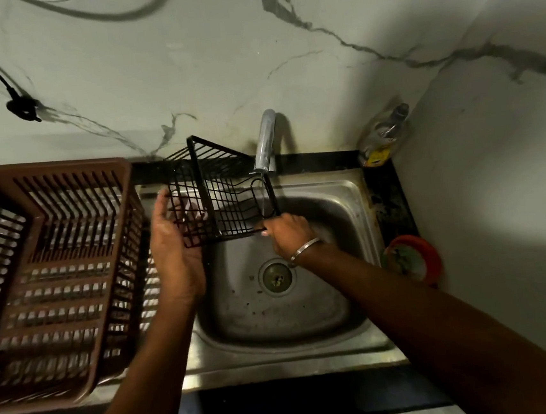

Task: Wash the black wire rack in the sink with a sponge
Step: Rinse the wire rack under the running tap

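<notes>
Black wire rack (201, 180) tilted over steel sink (311, 303), under chrome tap (266, 140). L hand (174, 249) spread against left end; R hand (286, 232) grips right corner.

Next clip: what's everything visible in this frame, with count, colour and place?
black wire rack: 1, black, held tilted over the sink, under the tap
sink: 1, steel, centre
tap: 1, chrome, behind the sink, running
dish basket: 1, brown, left of the sink
bottle: 1, clear with yellow label, back right corner
round tub: 1, orange rim, right of the sink
cable: 1, black, on the wall, upper left
sponge: none visible
bangle: 1, silver, right wrist
left hand: supports the rack's left end
right hand: grips the rack's near right corner
</notes>
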